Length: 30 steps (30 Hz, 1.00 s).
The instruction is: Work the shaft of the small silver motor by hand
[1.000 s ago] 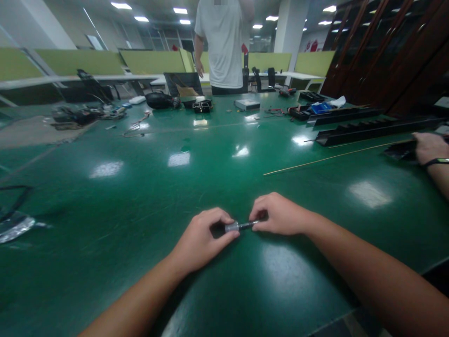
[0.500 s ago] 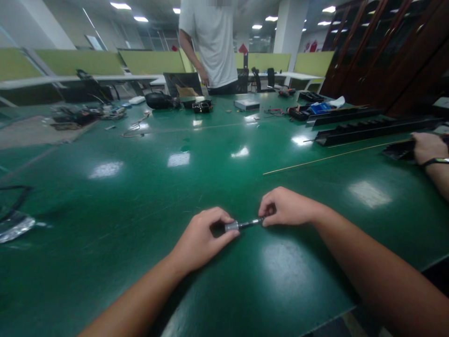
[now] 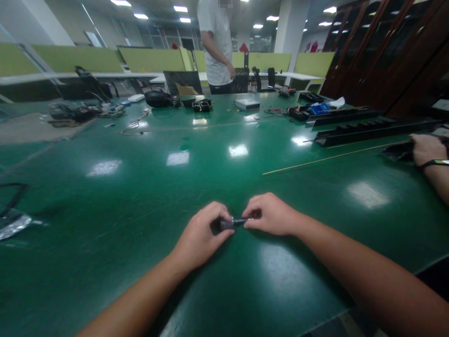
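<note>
My left hand [image 3: 200,235] is closed in a pinch around a short grey cylinder [image 3: 227,224], low over the green table. From the cylinder's right end sticks a thin dark rod [image 3: 239,222] with a shiny part. The thumb and fingertips of my right hand [image 3: 274,214] are pinched on the rod, close to the cylinder. My fingers cover part of both pieces, and their exact kind cannot be made out.
A thin yellowish rod [image 3: 308,163] lies ahead to the right. Beyond it are black channel strips [image 3: 372,132]. Another person's hand [image 3: 430,149] rests on dark parts at the right edge. Electronics clutter [image 3: 72,114] lies far left; a person [image 3: 218,56] stands behind the table.
My right hand has slid left along the rod towards the cylinder, so less rod shows. My left hand has shifted slightly left. The person behind the table has moved right.
</note>
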Tool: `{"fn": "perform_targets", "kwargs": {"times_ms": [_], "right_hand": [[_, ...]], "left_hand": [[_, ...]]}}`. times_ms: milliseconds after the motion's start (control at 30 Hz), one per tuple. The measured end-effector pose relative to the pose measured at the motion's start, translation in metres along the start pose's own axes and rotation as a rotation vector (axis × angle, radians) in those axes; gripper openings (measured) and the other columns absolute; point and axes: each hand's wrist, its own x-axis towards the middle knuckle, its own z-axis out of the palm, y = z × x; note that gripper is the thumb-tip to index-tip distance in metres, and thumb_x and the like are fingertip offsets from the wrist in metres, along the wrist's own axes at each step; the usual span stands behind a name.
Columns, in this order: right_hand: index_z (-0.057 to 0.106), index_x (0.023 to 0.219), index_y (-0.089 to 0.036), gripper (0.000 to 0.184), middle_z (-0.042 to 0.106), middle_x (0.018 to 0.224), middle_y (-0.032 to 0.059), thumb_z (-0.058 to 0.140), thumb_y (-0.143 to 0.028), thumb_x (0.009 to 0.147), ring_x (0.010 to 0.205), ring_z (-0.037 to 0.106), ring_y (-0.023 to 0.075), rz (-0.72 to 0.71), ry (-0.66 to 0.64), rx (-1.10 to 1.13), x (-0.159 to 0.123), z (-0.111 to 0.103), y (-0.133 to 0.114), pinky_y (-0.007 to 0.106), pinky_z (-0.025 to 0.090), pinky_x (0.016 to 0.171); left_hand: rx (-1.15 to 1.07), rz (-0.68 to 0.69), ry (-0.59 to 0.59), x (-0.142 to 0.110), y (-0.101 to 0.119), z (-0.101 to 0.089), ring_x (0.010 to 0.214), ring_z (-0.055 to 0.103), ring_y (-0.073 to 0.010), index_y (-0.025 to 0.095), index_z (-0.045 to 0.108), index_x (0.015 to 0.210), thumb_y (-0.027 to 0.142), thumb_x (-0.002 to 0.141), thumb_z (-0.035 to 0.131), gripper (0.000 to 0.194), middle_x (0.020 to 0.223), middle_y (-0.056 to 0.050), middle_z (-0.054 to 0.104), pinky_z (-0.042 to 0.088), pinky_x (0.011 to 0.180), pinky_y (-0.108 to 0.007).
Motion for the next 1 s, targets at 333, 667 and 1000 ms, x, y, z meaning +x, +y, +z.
{"fn": "perform_targets", "kwargs": {"times_ms": [333, 667, 1000], "right_hand": [[0.075, 0.086, -0.016, 0.011, 0.072, 0.082, 0.0044, 0.071, -0.023, 0.079, 0.076, 0.063, 0.0147, -0.075, 0.082, 0.009, 0.01, 0.02, -0.002, 0.025, 0.044, 0.07], [0.075, 0.088, -0.016, 0.014, 0.07, 0.08, 0.0038, 0.07, -0.015, 0.075, 0.072, 0.061, 0.0135, -0.069, 0.083, 0.017, 0.006, 0.015, -0.003, 0.023, 0.044, 0.067], [0.075, 0.09, -0.016, 0.015, 0.07, 0.081, 0.004, 0.069, -0.018, 0.076, 0.075, 0.062, 0.0142, -0.11, 0.055, 0.01, 0.004, 0.012, -0.002, 0.024, 0.044, 0.069]], "left_hand": [[0.052, -0.081, 0.051, 0.001, 0.0, 0.001, 0.083, 0.062, -0.019, 0.02, 0.063, 0.087, 0.017, 0.071, 0.076, 0.021, 0.089, -0.001, 0.066, 0.048, 0.074, -0.03], [0.163, -0.074, 0.024, 0.001, -0.001, 0.0, 0.088, 0.064, -0.0223, 0.022, 0.071, 0.093, 0.022, 0.072, 0.077, 0.022, 0.093, -0.003, 0.071, 0.049, 0.079, -0.033], [0.141, -0.07, -0.007, 0.003, 0.001, -0.001, 0.087, 0.065, -0.0209, 0.021, 0.07, 0.092, 0.023, 0.074, 0.076, 0.019, 0.092, -0.002, 0.07, 0.048, 0.078, -0.031]]}}
